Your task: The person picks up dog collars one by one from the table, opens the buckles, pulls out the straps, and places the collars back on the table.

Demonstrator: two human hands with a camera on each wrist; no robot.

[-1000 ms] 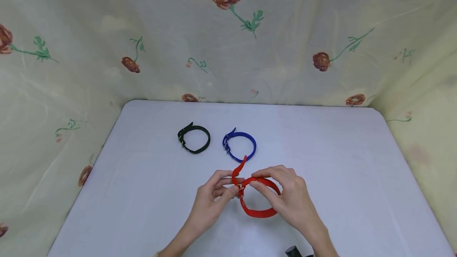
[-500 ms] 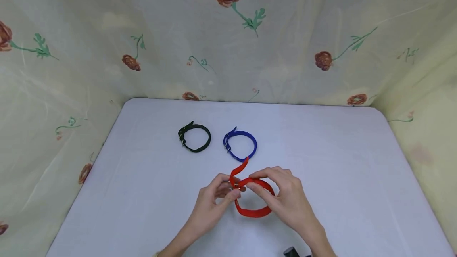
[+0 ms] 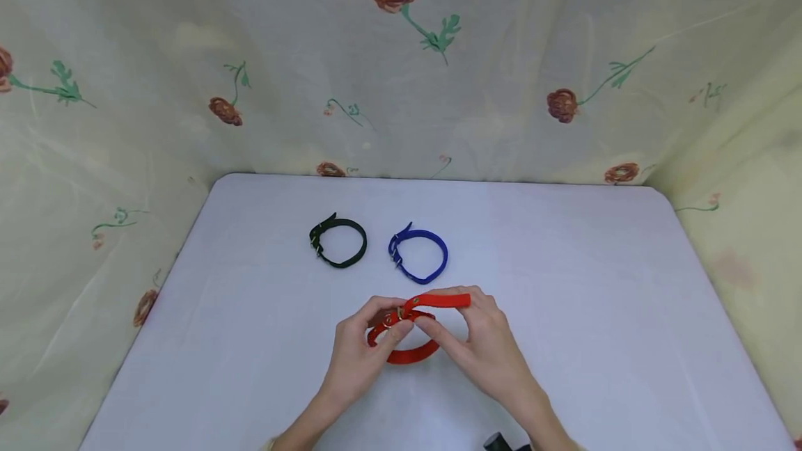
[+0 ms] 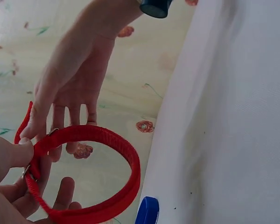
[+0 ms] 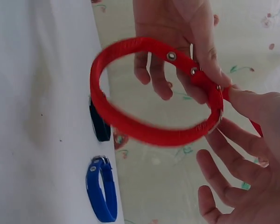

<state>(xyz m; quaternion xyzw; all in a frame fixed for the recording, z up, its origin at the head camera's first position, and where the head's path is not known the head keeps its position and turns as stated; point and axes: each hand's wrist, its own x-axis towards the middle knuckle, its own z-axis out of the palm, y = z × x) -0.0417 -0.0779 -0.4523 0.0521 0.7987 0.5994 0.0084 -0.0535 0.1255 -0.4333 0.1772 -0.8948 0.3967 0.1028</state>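
Note:
Both hands hold a red collar (image 3: 413,355) up over the near middle of the table, its band bent into a loop. My left hand (image 3: 352,355) pinches it beside the metal buckle (image 3: 400,313), thumb toward me. With thumb and fingers, my right hand (image 3: 491,350) grips the strap just right of the buckle. The strap's free end (image 3: 447,301) points right across the right fingers. Metal eyelets (image 5: 171,56) show along the band in the right wrist view, where the loop (image 5: 144,133) hangs between both hands.
Beyond the hands, a blue collar (image 3: 396,255) lies buckled in a ring on the white table (image 3: 564,284). A black collar (image 3: 316,241) lies left of it, also ringed. A flower-printed curtain (image 3: 489,103) encloses the back and sides. A dark cylindrical object (image 3: 497,442) shows near the right wrist.
The red collar has shifted left and turned. Its free end, pointing up and away before, now lies toward the right. My right hand has moved left, close against the left thumb.

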